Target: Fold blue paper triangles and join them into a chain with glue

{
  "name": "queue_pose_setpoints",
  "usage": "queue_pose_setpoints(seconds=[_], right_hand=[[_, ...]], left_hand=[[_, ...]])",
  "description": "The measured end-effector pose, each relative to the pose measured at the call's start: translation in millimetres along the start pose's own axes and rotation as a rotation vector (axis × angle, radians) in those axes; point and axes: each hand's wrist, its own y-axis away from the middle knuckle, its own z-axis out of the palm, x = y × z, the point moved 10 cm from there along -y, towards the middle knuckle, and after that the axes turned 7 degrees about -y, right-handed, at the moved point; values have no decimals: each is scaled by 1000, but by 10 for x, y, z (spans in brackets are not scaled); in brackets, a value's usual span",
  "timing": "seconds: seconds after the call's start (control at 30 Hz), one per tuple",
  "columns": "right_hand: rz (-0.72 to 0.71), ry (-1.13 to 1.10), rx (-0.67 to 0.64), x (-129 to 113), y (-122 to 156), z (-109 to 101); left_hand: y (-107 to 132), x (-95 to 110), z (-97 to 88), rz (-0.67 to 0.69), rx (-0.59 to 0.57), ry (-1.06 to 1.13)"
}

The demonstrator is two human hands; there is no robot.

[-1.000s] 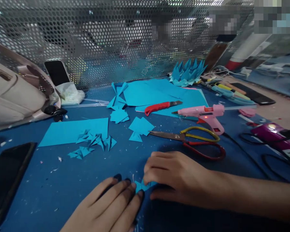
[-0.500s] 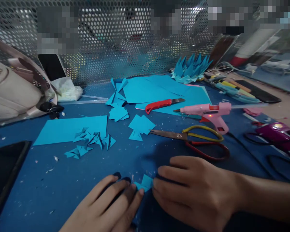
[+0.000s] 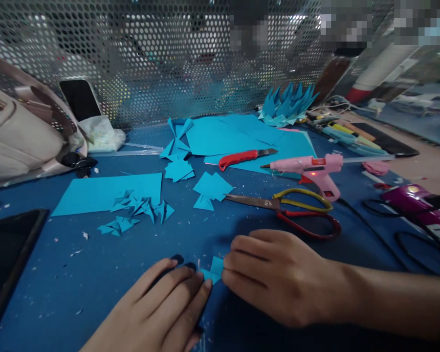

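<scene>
Left hand point(image 3: 161, 308) lies flat, fingers stretched forward together; right hand point(image 3: 278, 278) reaches in from the right, fingers curled downward.

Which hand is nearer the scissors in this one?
Right. The right hand lies just in front of the scissors, near their handles; the left hand rests flat farther left, beyond the folded paper between both hands.

Blue table point(image 3: 95, 278): paper scraps point(image 3: 139, 209), scissors point(image 3: 289, 213), glue gun point(image 3: 310, 166)
</scene>
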Motion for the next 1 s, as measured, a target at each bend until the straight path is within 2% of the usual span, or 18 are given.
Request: queue_pose_setpoints(seconds=[0.2,0.4,0.67,0.83,1.0], right_hand=[[266,-395,-98,378,32,189],[480,-590,-183,520,27,320],[596,-489,-360,567,-54,393],[581,-433,-457,529,-136,387],[555,-389,-497,507,-183,369]], left_hand=[[-9,-26,4,-15,10,-9],[-6,3,-40,16,13,-25],[-10,-2,-43,25,-15,-14],[-27,12,-44,36,-28,-19],[-29,32,-66,38,6,-24]])
